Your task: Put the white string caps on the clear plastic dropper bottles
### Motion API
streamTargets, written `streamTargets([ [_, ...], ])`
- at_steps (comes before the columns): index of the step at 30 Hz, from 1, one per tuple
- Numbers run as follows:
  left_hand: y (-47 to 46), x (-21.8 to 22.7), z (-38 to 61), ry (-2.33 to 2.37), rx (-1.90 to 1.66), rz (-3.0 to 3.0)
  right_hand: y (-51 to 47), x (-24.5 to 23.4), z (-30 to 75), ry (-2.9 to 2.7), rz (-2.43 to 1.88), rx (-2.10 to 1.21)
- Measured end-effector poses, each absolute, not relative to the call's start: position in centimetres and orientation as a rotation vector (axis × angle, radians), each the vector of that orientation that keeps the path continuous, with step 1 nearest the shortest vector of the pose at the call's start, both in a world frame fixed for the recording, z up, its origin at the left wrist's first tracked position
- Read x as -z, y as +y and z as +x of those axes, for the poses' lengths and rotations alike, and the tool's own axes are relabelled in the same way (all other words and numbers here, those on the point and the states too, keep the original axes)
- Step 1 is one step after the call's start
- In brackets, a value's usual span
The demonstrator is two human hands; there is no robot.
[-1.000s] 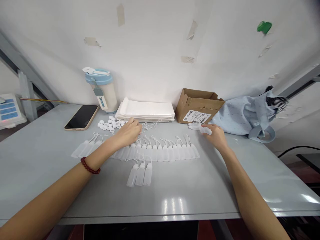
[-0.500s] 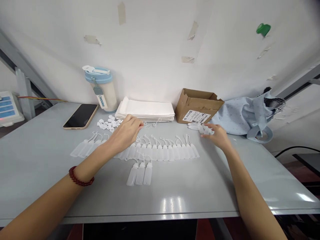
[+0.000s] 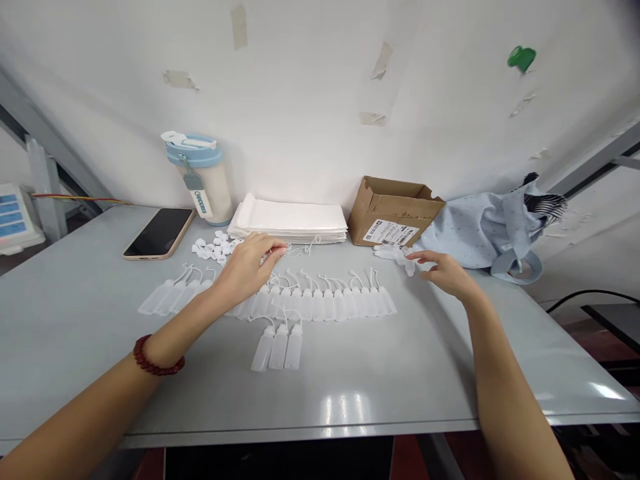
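Observation:
A long row of small translucent plastic dropper bottles lies across the grey table, with three more bottles in front of it. My left hand hovers over the row's left part, fingers pinched on a thin white tethered cap piece. My right hand is raised by the row's right end, fingers closed on a small translucent bottle. A few loose bottles lie just beyond it. A pile of small white caps lies behind my left hand.
A phone lies at the back left beside a blue-lidded tumbler. A stack of white bags, an open cardboard box and a blue cloth bag line the wall. A scale stands at far left.
My right hand has lifted off the table with the small bottle and drawn slightly right. My left hand has risen a little above the row, fingers pinching the cap piece.

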State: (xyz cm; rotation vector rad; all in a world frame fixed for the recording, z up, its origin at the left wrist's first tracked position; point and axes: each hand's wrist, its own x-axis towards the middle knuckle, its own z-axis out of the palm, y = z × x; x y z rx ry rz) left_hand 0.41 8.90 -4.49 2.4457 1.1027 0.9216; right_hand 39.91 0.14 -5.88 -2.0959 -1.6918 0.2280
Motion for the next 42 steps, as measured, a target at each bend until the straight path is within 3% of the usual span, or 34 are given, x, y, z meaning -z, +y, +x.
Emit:
streamTargets([
  [13,8.6,4.0,0.4,1.127,-0.651,2.229,1.6,8.0,39.8,-1.734,-2.123,0.065],
  [24,7.4,3.8,1.2,1.102,-0.832,1.917,0.3,5.3,33.9,-1.848,-1.828,0.238],
  [28,6.2,3.6,1.8,1.004,-0.749,1.913,-0.6,5.5,27.9,-1.961,-1.454,0.109],
  [35,4.6,3.3,2.3,0.907,-0.630,1.819,-2.3,6.8,22.7,-1.968,-1.391,-0.134],
  [42,4.8,4.2,2.5,0.921,-0.609,1.793,-2.9,6.9,22.1,-2.039,-1.271,-0.141],
])
